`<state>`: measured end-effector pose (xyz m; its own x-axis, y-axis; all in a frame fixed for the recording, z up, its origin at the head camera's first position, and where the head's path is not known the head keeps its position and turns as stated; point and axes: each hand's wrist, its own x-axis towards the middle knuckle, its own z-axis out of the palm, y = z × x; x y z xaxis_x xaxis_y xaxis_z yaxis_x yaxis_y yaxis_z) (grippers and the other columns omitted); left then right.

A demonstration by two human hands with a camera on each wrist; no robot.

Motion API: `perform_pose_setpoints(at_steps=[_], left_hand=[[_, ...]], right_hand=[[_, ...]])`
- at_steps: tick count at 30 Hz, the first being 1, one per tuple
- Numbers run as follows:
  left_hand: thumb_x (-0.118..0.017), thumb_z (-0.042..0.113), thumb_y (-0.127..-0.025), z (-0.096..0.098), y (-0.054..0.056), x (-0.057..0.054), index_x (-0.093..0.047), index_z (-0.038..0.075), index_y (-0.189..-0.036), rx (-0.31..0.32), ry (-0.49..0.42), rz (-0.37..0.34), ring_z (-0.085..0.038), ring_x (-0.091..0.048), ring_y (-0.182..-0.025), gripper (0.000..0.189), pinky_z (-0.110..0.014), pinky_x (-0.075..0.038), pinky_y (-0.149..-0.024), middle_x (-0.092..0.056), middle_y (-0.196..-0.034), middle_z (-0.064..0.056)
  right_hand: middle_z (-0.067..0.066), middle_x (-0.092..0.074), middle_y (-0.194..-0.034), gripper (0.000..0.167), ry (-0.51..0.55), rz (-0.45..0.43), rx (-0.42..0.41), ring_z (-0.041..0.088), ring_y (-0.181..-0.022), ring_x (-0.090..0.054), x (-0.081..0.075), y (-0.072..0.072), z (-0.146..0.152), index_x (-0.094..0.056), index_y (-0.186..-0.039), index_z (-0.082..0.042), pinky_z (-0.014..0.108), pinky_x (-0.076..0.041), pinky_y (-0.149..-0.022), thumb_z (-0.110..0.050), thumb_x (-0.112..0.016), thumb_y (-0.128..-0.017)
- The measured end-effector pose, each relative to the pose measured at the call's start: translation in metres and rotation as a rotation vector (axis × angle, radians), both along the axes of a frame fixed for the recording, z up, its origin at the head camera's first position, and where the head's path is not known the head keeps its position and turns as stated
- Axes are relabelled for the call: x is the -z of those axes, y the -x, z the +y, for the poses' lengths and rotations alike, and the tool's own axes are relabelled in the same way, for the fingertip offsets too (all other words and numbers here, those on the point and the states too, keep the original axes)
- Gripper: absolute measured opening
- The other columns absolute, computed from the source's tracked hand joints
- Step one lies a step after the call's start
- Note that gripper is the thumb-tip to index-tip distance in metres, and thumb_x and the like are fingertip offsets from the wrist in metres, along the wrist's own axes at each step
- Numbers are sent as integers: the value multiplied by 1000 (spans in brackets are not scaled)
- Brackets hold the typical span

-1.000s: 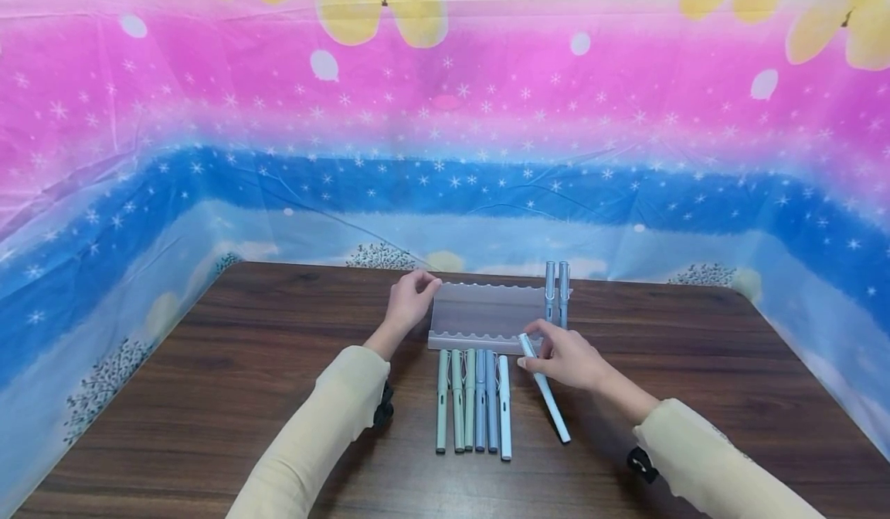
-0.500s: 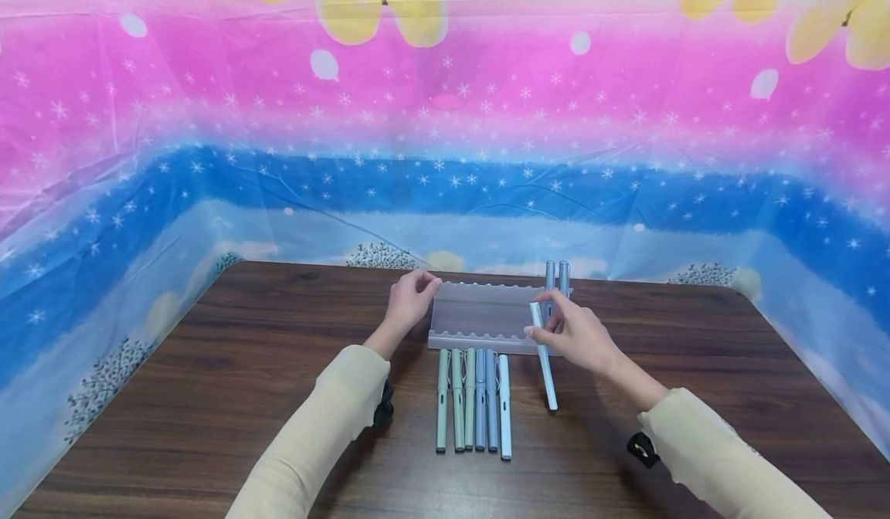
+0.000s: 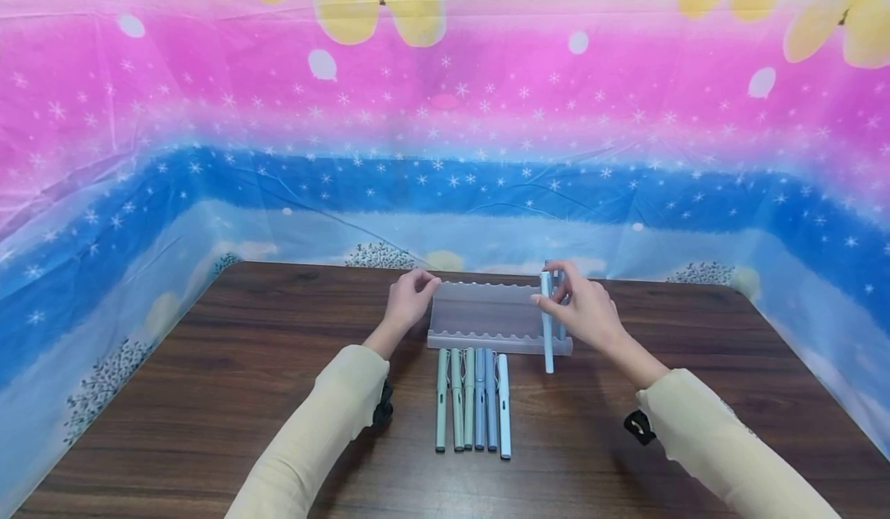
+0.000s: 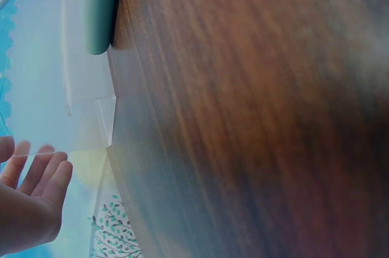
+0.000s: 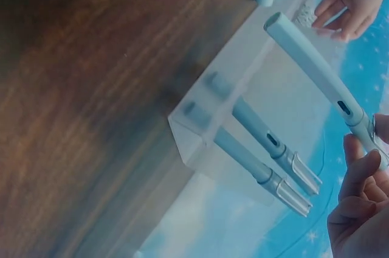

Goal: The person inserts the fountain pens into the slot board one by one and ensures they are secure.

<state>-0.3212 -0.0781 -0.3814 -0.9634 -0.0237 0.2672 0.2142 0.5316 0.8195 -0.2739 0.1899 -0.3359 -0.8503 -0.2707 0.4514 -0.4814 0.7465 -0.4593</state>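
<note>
A frosted, translucent pen rack (image 3: 487, 310) with scalloped edges stands on the table. My left hand (image 3: 409, 303) pinches its upper left corner, thumb in front and fingers behind the panel in the left wrist view. My right hand (image 3: 587, 314) holds a pale blue pen (image 3: 546, 334) by its cap end, nearly upright before the rack's right end. Its lower end is apart from the rack in the right wrist view (image 5: 304, 57). Two blue-grey pens (image 5: 252, 163) lean side by side in the rack's end slots, partly hidden by my right hand in the head view.
Several pens lie in a row in front of the rack: green ones (image 3: 442, 403) at left, blue-grey ones (image 3: 480, 403) beside them, and a pale blue one (image 3: 504, 411) at right. A patterned cloth (image 3: 445, 187) hangs behind the brown wooden table (image 3: 278, 310).
My right hand has lifted the pale blue pen up and away from me, turning it from slanted to nearly upright before the rack's right end. My left hand stays at the rack's corner.
</note>
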Motion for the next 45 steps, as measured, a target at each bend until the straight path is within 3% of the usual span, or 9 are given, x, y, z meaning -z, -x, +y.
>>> perform_pose_setpoints(at_steps=[11, 24, 36, 45], left_hand=[[-53, 20, -89, 0, 0, 0, -61, 3, -93, 4, -8, 8, -25, -54, -93, 19, -37, -41, -82, -61, -98, -11], [-54, 20, -88, 0, 0, 0, -61, 3, -93, 8, -12, 8, -25, -54, -92, 19, -37, -42, -82, -61, -97, -11], [-54, 19, -89, 0, -2, -1, -61, 3, -93, 10, -17, 10, -25, -54, -94, 19, -37, -42, -82, -61, -98, -11], [-54, 19, -88, 0, -2, -1, -61, 3, -93, 8, -17, 7, -24, -54, -96, 18, -37, -41, -84, -61, -99, -11]], right_hand=[[-4, -58, -67, 48, 29, 95, 76, 12, -44, -46, -7, 13, 1, -45, -120, -16, 30, -33, -34, -36, -62, -81], [-3, -57, -67, 46, 74, 221, 117, 10, -42, -42, -1, 22, -8, -46, -119, -15, 29, -30, -34, -33, -63, -81], [-6, -56, -68, 46, 84, 256, 161, 9, -46, -44, 14, 27, -11, -44, -120, -16, 30, -33, -42, -36, -61, -82], [-5, -56, -67, 46, 78, 258, 163, 9, -43, -40, 20, 26, -12, -44, -120, -16, 30, -30, -39, -33, -62, -81]])
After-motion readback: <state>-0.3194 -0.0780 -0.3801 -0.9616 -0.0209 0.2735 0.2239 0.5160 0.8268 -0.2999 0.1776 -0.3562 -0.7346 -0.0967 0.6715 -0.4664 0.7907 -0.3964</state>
